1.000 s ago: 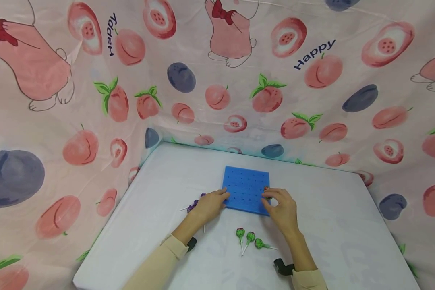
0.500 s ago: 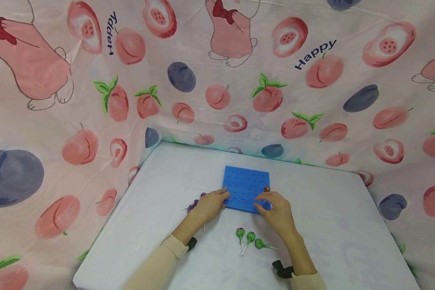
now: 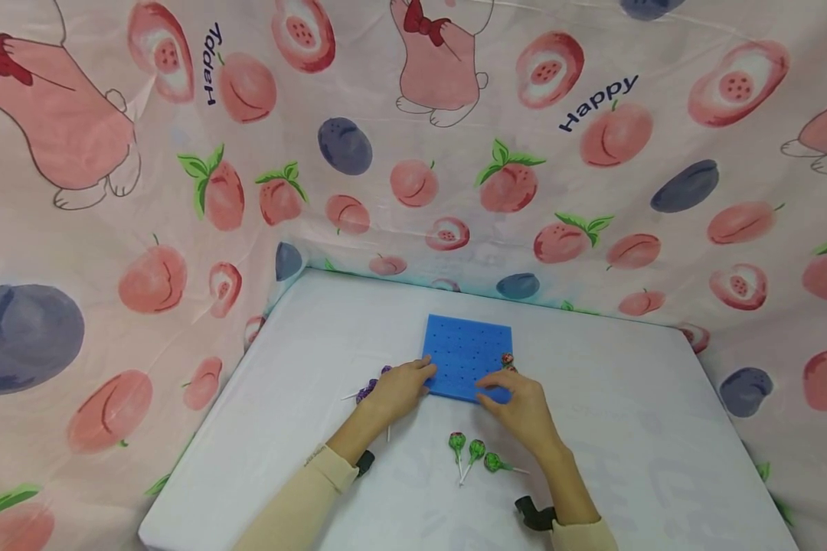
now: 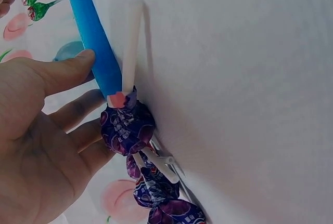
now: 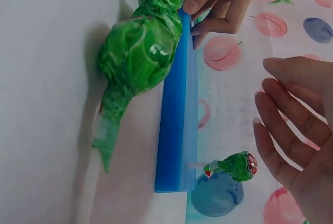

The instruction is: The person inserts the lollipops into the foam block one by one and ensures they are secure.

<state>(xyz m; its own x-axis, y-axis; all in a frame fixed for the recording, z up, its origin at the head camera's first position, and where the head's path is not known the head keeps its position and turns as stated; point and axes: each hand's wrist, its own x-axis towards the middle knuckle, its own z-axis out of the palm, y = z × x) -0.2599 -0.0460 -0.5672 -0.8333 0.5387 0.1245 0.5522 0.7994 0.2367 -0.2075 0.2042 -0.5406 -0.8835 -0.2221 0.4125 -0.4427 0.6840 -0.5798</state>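
A square blue board [image 3: 465,348] with rows of small holes lies on the white table. My left hand [image 3: 403,389] grips its near left corner, thumb [image 4: 78,68] against the edge. One green-and-red wrapped lollipop [image 5: 239,167] stands with its stick in the board near the right edge. My right hand [image 3: 520,402] is over the near right part of the board, holding nothing, fingers loosely bent and thumb apart. Purple wrapped lollipops [image 4: 127,128] lie beside and partly under my left hand. Three green lollipops [image 3: 477,450] lie in front of the board.
The white table [image 3: 627,398] is enclosed at the back and sides by a pink fruit-print cloth [image 3: 413,260]. Black wrist devices [image 3: 536,514] are worn at both sleeves.
My right hand has let go of the green-and-red lollipop, which stays upright in the board, and has moved left and slightly toward me. My left hand has stayed put.
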